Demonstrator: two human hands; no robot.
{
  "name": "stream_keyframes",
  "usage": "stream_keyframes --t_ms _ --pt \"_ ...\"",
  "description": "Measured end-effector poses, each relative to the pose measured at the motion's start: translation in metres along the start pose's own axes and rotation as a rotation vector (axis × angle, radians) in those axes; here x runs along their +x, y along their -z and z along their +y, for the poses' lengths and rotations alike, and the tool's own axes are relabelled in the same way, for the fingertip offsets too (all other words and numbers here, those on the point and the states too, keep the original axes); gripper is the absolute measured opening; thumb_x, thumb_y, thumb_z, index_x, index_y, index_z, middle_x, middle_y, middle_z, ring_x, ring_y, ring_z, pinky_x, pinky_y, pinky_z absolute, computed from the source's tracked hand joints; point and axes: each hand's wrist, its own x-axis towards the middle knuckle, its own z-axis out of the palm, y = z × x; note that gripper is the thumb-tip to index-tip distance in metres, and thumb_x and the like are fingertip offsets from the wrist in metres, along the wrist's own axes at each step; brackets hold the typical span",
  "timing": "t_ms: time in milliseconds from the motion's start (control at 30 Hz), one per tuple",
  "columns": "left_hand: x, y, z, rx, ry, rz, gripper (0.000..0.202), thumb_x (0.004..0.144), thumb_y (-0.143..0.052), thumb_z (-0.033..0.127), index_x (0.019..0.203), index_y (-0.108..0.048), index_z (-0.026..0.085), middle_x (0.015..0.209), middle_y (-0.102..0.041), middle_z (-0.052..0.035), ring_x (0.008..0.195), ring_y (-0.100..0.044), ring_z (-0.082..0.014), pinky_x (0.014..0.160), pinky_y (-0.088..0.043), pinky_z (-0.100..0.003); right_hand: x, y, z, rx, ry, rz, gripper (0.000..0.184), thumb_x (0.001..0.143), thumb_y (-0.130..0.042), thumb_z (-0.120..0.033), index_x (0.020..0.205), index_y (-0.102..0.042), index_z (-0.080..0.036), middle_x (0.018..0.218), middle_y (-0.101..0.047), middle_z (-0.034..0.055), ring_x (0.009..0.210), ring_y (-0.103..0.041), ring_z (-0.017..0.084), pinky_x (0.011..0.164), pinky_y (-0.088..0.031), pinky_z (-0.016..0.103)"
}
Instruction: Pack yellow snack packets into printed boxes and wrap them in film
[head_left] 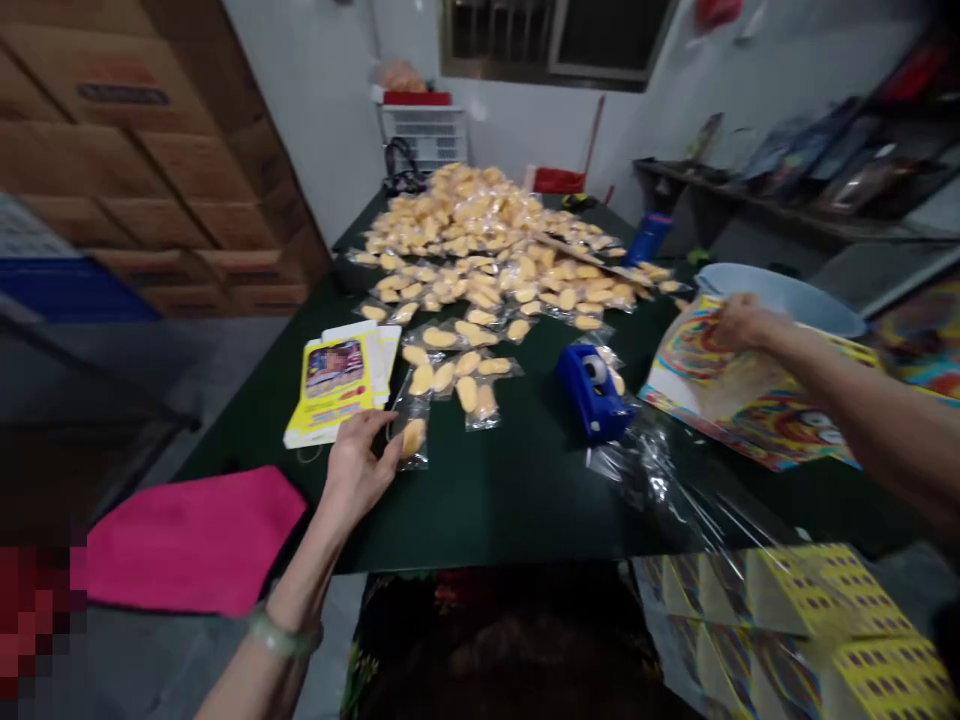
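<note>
My left hand (358,465) is at the table's near left. Its thumb and forefinger are apart, at the edge of a clear packet (412,438) holding a yellow oval piece. Beside that hand lies a small stack of yellow-and-white printed cartons (334,385). On the right, my right hand (739,322) is curled over the upper edge of a colourful printed sheet or bag (682,365); its fingertips are hidden and slightly blurred. Several more wrapped yellow pieces (466,375) lie between the hands, near a blue tape-dispenser-like object (592,392) with a white roll.
A large heap of wrapped yellow pieces (480,210) covers the far part of the dark green table (480,510). A light-blue basin (787,295) stands behind the printed sheet. Clear film (656,465) lies at right. Pink cloth (195,540) and stacked cardboard boxes (142,170) are at left.
</note>
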Motion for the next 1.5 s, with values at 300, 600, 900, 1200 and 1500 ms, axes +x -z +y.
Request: stream_keyframes --t_ms 300,600,900,1200,1500 --pt "0.096 0.003 -0.015 0.483 0.661 -0.143 0.088 0.062 -0.066 0.066 0.127 -0.047 0.010 0.131 -0.041 -0.0297 0.117 -0.039 -0.0531 0.084 -0.035 -0.065 -0.048 -0.001 -0.210 0.256 0.477 -0.143 0.039 0.087 -0.052 -0.027 0.122 -0.057 -0.012 0.123 -0.060 0.0214 0.112 -0.057 0.035 0.089 -0.047 0.046" --pt "0.061 0.011 -0.004 0.602 0.238 -0.031 0.090 0.053 -0.074 0.037 0.134 -0.040 0.017 0.143 -0.028 -0.0267 0.119 -0.039 -0.0478 0.088 -0.035 -0.057 -0.087 0.012 -0.376 0.710 0.825 -0.224 0.043 0.089 -0.045 -0.025 0.130 -0.050 -0.012 0.129 -0.057 0.0159 0.110 -0.057 0.023 0.095 -0.043 0.035" --pt "-0.011 0.019 0.036 0.549 -0.061 -0.129 0.094 0.053 -0.074 0.030 0.138 -0.039 0.015 0.150 -0.017 -0.0294 0.131 -0.027 -0.0528 0.094 -0.028 -0.061 -0.100 0.012 -0.376 0.616 0.765 -0.586 0.028 0.075 -0.065 -0.040 0.066 -0.058 -0.015 0.063 -0.058 0.0019 0.056 -0.049 0.012 0.049 -0.033 0.022" --pt "-0.029 -0.015 0.060 0.328 -0.237 0.080 0.085 0.060 -0.072 0.025 0.138 -0.039 0.020 0.153 -0.015 -0.0251 0.135 -0.024 -0.0490 0.097 -0.028 -0.060 -0.131 0.042 -0.304 1.108 0.632 -0.711 0.011 0.066 -0.064 -0.024 0.072 -0.060 -0.015 0.066 -0.062 -0.0013 0.057 -0.051 0.010 0.051 -0.040 0.021" --pt "0.001 0.045 0.080 -0.554 -0.235 -0.545 0.106 0.051 -0.084 0.045 0.142 -0.036 0.022 0.135 -0.053 -0.0122 0.120 -0.053 -0.0333 0.103 -0.041 -0.047 -0.179 0.099 -0.242 0.889 1.311 -0.582 0.016 0.073 -0.059 -0.012 0.068 -0.068 -0.024 0.076 -0.071 -0.0008 0.079 -0.063 0.017 0.081 -0.049 0.033"
